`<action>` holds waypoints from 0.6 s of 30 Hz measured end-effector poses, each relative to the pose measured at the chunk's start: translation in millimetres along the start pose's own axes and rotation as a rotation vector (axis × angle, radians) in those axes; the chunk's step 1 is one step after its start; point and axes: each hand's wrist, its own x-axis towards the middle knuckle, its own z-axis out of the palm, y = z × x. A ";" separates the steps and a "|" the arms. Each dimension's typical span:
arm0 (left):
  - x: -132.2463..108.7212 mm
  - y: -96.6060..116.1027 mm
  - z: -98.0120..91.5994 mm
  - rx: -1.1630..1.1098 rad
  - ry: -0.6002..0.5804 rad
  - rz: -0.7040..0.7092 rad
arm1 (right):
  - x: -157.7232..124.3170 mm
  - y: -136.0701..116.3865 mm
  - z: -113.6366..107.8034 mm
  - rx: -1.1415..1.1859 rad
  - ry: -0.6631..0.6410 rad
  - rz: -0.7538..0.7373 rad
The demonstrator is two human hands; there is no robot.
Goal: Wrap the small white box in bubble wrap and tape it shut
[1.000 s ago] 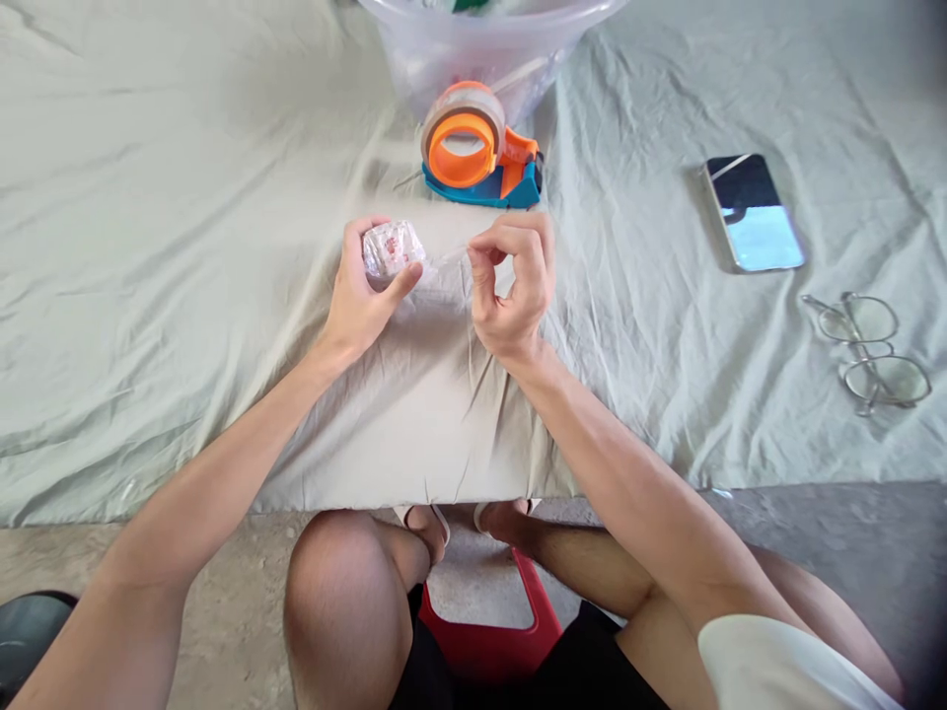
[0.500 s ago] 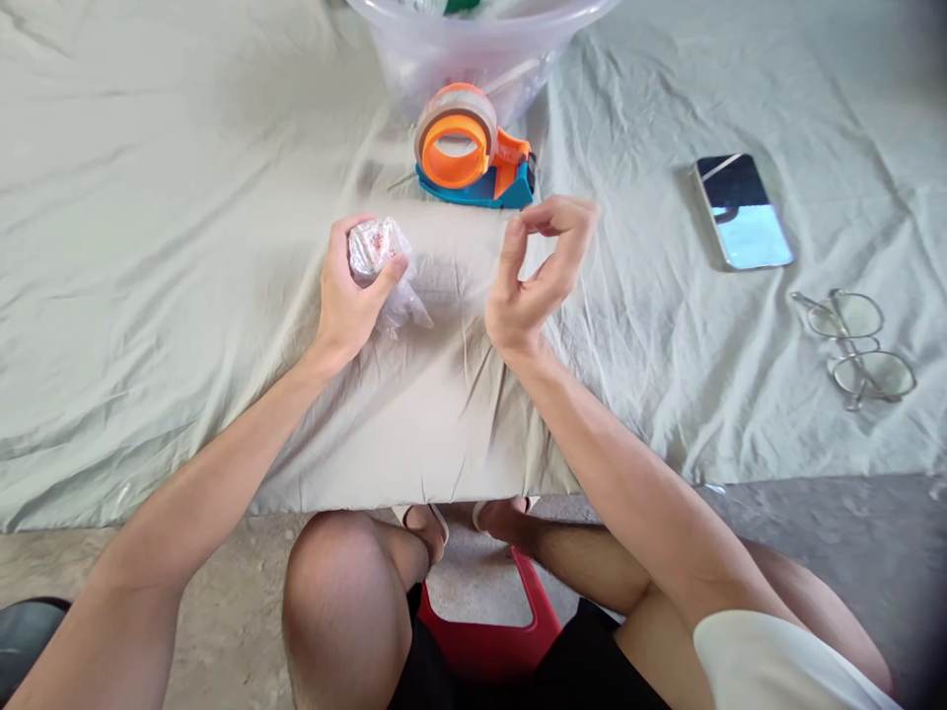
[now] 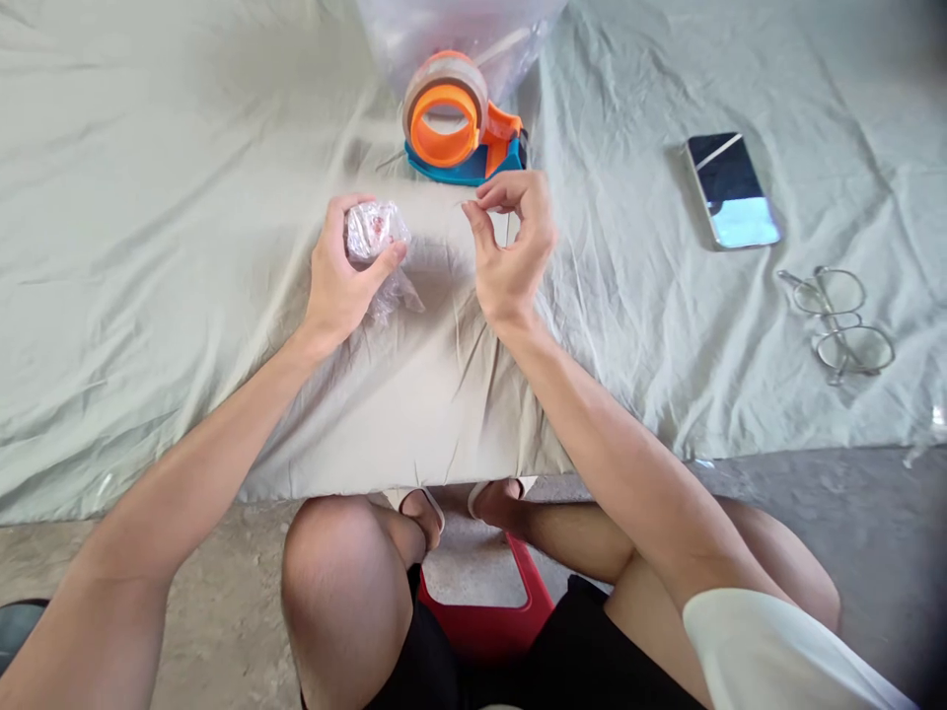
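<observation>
My left hand [image 3: 336, 271] is closed around a small whitish bundle wrapped in clear plastic [image 3: 375, 232]. Reddish marks show through the wrap, and a loose crumpled tail of plastic hangs toward me. To the right, my right hand [image 3: 514, 242] is raised with thumb and index finger pinched together. Between those fingertips is a thin, see-through bit that looks like a piece of clear tape [image 3: 460, 204]; most of it is hard to see. Just behind the hands stands an orange and blue tape dispenser [image 3: 444, 123] with a roll of tape on it.
A translucent plastic tub [image 3: 459, 30] stands behind the dispenser. On the right lie a phone [image 3: 732, 192] and a pair of glasses [image 3: 843, 320]. A wrinkled pale green cloth [image 3: 184, 247] covers the table. Below its front edge is a red stool [image 3: 488, 626].
My right hand has moved left, nearer the wrapped bundle, its fingertips still pinched. The left hand keeps its hold. The view has tilted slightly, so the table things sit higher.
</observation>
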 end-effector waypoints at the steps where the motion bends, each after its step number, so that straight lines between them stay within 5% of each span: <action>1: 0.7 -0.6 -1.0 -0.001 -0.013 -0.002 | 0.1 -3.1 -0.4 0.018 -0.020 0.015; 7: 3.2 -4.0 -4.0 -0.041 -0.030 -0.005 | 0.4 -24.9 -2.5 -0.006 -0.145 0.079; 10: 5.2 -9.0 -3.8 -0.082 -0.031 -0.021 | 5.8 -52.4 -22.2 -0.018 -0.238 0.139; 15: 5.3 -13.2 -3.7 -0.083 -0.002 0.028 | 7.9 -98.2 -105.5 0.110 -0.402 0.209; 18: 2.8 -10.9 -7.2 -0.057 -0.020 0.042 | -1.8 -103.5 -174.9 0.125 -0.629 0.233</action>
